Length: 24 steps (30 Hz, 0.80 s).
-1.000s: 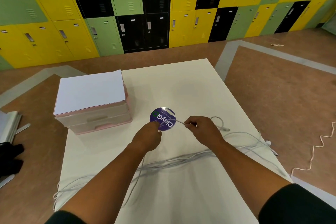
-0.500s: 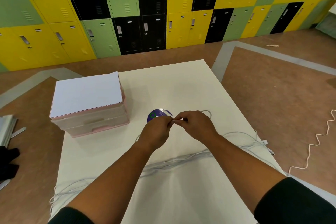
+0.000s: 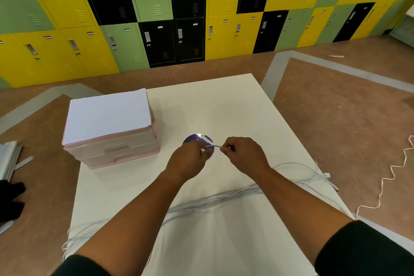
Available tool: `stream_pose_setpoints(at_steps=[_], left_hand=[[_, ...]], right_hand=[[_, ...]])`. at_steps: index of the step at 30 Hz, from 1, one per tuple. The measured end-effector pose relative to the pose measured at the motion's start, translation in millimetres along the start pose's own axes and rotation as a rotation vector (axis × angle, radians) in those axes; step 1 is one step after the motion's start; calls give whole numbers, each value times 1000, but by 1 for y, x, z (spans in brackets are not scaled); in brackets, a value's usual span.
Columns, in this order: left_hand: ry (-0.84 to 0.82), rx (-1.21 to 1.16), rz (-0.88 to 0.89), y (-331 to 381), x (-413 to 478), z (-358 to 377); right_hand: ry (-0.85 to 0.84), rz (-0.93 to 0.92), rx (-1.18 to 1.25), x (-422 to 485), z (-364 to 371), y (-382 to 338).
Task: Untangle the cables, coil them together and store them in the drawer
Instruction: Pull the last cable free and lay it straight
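Observation:
Thin white cables [image 3: 226, 197] lie in a long bundle across the white table [image 3: 224, 107], from the front left edge to the right edge, passing under both my forearms. My left hand [image 3: 190, 161] and my right hand [image 3: 243, 154] are close together over the table's middle, and each pinches one end of a short stretch of white cable [image 3: 212, 146] that spans the gap between them. A pink drawer unit [image 3: 114, 148] stands at the table's back left with its drawers shut, a white sheet on top.
A round purple sticker [image 3: 198, 139] lies on the table just behind my left hand. A cable plug [image 3: 327, 175] sits at the right table edge. A wavy cord [image 3: 392, 177] lies on the brown floor to the right. Lockers line the back wall.
My hands came together half a second ago and have now drawn slightly apart, with a short piece of cable stretched between them. The view has shifted a little.

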<state>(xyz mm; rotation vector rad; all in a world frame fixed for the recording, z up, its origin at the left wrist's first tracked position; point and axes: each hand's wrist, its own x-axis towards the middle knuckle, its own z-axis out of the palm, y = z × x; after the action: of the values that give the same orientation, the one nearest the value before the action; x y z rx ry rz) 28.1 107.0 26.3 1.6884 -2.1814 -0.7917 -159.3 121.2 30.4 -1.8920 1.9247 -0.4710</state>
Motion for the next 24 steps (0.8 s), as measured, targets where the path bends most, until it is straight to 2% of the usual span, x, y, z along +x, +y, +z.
stream_pose_setpoints(at_steps=[4, 9, 15, 21, 24], left_hand=[[24, -14, 85, 7, 0, 1], [112, 44, 80, 9, 1, -2], [179, -48, 2, -3, 4, -10], [217, -148, -10, -9, 5, -10], [228, -147, -16, -10, 5, -7]], right_hand=[[1, -23, 26, 0, 2, -7], [-13, -31, 50, 4, -6, -2], [26, 61, 113, 9, -18, 27], [158, 247, -64, 8, -32, 38], [205, 269, -73, 7, -35, 34]])
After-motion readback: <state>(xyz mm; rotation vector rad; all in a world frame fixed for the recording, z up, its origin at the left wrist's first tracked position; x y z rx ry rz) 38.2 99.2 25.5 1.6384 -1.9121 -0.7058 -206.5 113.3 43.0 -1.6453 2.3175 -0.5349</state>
